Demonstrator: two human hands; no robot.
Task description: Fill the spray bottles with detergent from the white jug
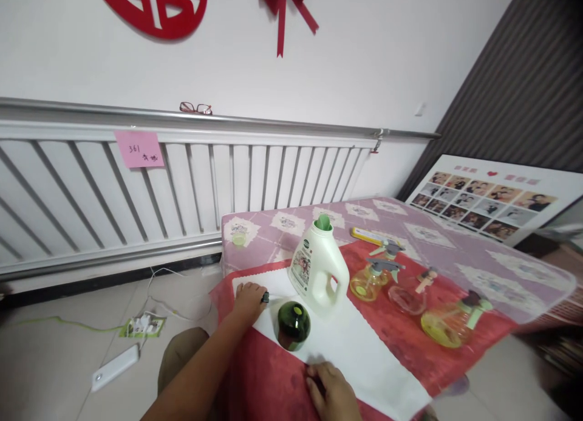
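Note:
My left hand (249, 302) rests on the white cloth strip with its fingers curled. A small dark green piece (265, 297), perhaps a cap or nozzle, shows at its fingertips. Just right of it stands a round dark green bottle (293, 330) with a pale yellow-green spot on top. Behind the bottle is a pale green detergent jug (314, 257), upright, with a green spout (323, 222) showing at its mouth. My right hand (334, 390) lies near the table's front edge, thumb and bent fingers apart, holding nothing that I can see.
Spray bottles in yellow (364, 284) and yellow-green (449, 324), and a pink one (407, 296), stand right on the red cloth (392, 342). A yellow box (371, 237) lies behind. A light green cup-like cap (239, 239) sits far left. A radiator (255, 178) borders the table.

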